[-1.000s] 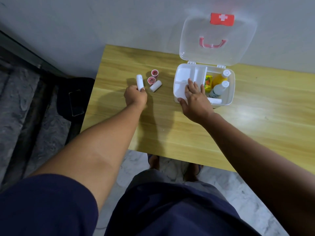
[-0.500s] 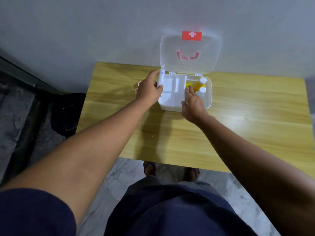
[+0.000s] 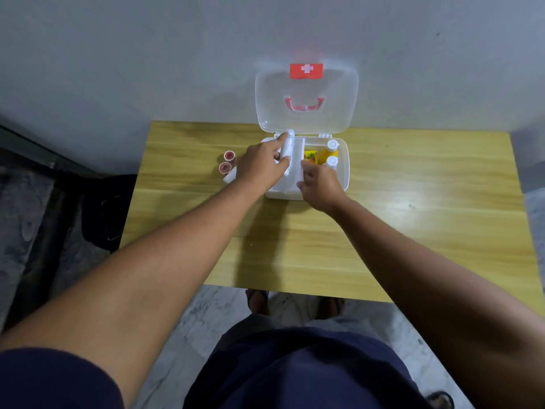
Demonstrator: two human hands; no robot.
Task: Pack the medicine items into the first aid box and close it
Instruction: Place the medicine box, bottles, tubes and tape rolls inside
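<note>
The white first aid box (image 3: 344,175) stands open at the back of the wooden table (image 3: 383,231), its clear lid (image 3: 306,119) upright against the wall. My left hand (image 3: 261,166) holds a white bandage roll (image 3: 287,149) over the box's left compartments. My right hand (image 3: 320,184) rests on the box's front edge, fingers curled on the rim. Inside on the right lie two yellow bottles with white caps (image 3: 331,153) and a yellow sachet (image 3: 310,156). Two red-ended tape rolls (image 3: 227,162) and another white roll (image 3: 230,175) stay on the table left of the box.
The table's back edge meets a grey wall. A dark bag (image 3: 109,208) lies on the floor to the left of the table. My feet (image 3: 259,301) show under the near edge of the table.
My left hand has carried the white roll from the table's left side to above the box. My right hand stayed at the box's front. The camera view shifted.
</note>
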